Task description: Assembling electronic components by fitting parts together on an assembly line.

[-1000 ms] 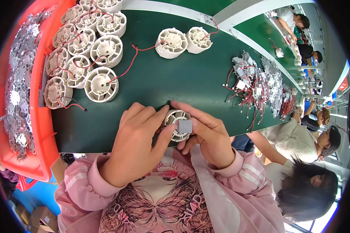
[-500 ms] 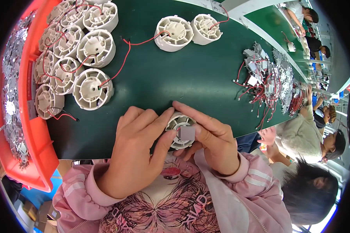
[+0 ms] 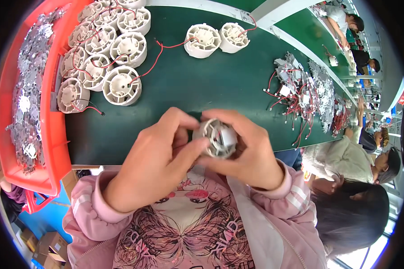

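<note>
Close in front of my chest, above the table's near edge, a white round plastic housing (image 3: 211,145) with spokes is held up, slightly blurred. A flat grey square piece (image 3: 228,137) sits at its open face. My right hand (image 3: 251,150) curls round the housing's right side, thumb below and fingers above. My left hand (image 3: 159,154) is closed against the left side, its thumb pressing the rim and its fingers bent behind. The housing's underside is hidden by my hands.
Several white housings (image 3: 122,85) with red wires stand at the left of the green table (image 3: 184,89); two more housings (image 3: 203,41) are farther back. A red bin (image 3: 54,148) of metal pieces is far left. Wired grey parts (image 3: 296,92) pile up at right, near co-workers (image 3: 345,157).
The housing has tilted and turned in my hands, its grey square now facing more to the right. My left fingers have bent more. The whole view has shifted a little.
</note>
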A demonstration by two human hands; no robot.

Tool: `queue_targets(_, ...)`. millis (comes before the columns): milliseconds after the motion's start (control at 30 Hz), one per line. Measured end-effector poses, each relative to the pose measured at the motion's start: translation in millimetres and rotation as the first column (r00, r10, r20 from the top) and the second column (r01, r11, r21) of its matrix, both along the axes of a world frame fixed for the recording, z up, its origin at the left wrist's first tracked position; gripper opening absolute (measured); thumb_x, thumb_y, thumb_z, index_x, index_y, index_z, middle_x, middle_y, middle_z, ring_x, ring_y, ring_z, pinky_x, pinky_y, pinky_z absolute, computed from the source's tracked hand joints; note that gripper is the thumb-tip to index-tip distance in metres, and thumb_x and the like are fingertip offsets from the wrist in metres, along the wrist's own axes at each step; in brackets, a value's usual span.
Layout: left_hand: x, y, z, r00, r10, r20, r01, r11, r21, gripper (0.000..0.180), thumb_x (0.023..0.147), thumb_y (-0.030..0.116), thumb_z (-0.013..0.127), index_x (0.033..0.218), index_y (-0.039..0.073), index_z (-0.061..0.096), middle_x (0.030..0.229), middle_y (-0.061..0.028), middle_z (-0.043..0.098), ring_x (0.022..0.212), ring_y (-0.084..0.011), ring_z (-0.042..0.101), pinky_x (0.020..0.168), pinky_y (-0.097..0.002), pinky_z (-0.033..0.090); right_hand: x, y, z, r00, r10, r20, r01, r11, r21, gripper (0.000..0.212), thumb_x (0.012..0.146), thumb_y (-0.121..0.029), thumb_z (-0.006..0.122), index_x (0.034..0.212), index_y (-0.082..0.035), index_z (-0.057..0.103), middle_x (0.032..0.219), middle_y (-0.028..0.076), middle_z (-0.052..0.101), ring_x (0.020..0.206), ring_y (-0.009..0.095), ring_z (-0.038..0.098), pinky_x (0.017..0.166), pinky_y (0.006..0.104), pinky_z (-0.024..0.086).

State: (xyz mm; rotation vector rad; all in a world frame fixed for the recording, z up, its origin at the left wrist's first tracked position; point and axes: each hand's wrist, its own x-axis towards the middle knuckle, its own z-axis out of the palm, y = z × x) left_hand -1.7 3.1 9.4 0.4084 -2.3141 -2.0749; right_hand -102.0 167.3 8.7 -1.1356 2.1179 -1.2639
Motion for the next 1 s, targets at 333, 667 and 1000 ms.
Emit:
queue_targets(333, 14.2, -20.0, 36.9, 0.956, -0.253, -0.148, 0.268, 0.959, 0.091, 0.019, 0.091, 0.013, 0.060, 0.080, -0.002, 0.056, 0.066, -0.0012, 0.051, 0.062, -0.0074, 0.047, 0.053, -0.0253, 0.035, -2.9, 4.7, 52.1, 0.979, 0.162, 0.126, -0.167, 0.986, 0.027, 0.067, 0.058, -0.005, 0.087, 0.117, 0.005, 0.056, 0.110, 0.013, 0.063, 0.095, 0.015, 0.062, 0.083, 0.0273, 0.048)
queue_targets(667, 13.7, -14.9, 25.7, 0.954, -0.256, -0.157, 0.288, 0.930, 0.227, 0.025, 0.092, 0.016, 0.057, 0.108, -0.002, 0.050, 0.095, -0.0086, 0.057, 0.084, -0.0122, 0.056, 0.073, -0.0262, 0.046, 15.4, 3.8, 59.0, 0.977, -0.029, 0.211, 0.037, 0.999, -0.036, 0.064, 0.057, -0.006, 0.089, 0.112, 0.004, 0.058, 0.110, 0.015, 0.060, 0.093, 0.018, 0.062, 0.080, 0.0290, 0.049)
queue_targets(1000, 11.4, -7.6, 29.7, 0.947, -0.322, 0.015, 0.204, 0.636, 0.744, 0.048, 0.096, 0.026, 0.052, 0.130, -0.005, 0.039, 0.081, -0.0112, 0.062, 0.059, -0.0123, 0.058, 0.051, -0.0238, 0.049, 2.2, 0.0, 62.6, 0.957, 0.232, -0.175, -0.239, 0.971, -0.020, 0.094, 0.059, -0.022, 0.090, 0.135, 0.001, 0.039, 0.118, 0.019, 0.055, 0.102, 0.026, 0.061, 0.082, 0.0324, 0.050)
